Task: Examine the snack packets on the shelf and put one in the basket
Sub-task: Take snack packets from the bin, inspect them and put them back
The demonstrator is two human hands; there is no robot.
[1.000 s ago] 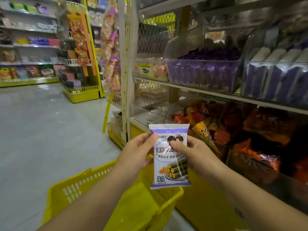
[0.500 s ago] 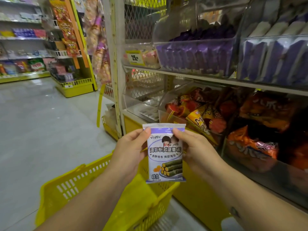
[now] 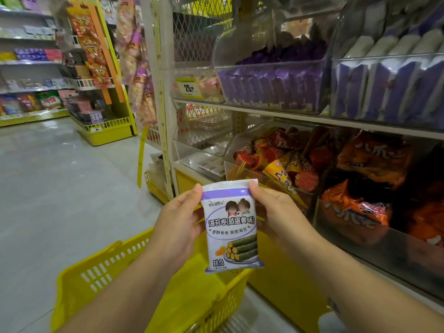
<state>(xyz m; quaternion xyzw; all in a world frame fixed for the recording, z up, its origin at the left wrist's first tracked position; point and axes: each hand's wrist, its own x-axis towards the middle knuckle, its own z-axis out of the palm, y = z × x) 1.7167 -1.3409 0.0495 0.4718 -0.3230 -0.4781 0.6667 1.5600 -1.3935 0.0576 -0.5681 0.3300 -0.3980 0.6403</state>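
While one snack packet (image 3: pixel 231 227) is off the shelf (image 3: pixel 300 117) and held up face-on, the examining part of the job looks to be under way. The drop into the basket (image 3: pixel 101 267) is not yet done. The packet hangs upright in the air, out in front of the lower shelf's front edge. Its bottom seal shows above the far right corner of the yellow basket, and it touches neither shelf nor basket.

The left hand (image 3: pixel 176 222) has its thumb tip on the front at the upper left edge, with the fingers behind. The right hand (image 3: pixel 276 210) mirrors it at the upper right corner. Each grip is a light pinch on the packet, not a fist around it.

What is left, as I judge it, is to finish the look, lower the packet past the basket's rim and let go.

The packet is a small flat pouch, white with lilac bands and crimped seals at top and bottom. It carries a cartoon pair of figures, Chinese lettering and a picture of seaweed-wrapped rolls near the lower right corner. It seems thin, light and crinkly — easy to crease if squeezed. Purple packets in a clear bin (image 3: pixel 271 85) on the upper shelf are close to it in colour.
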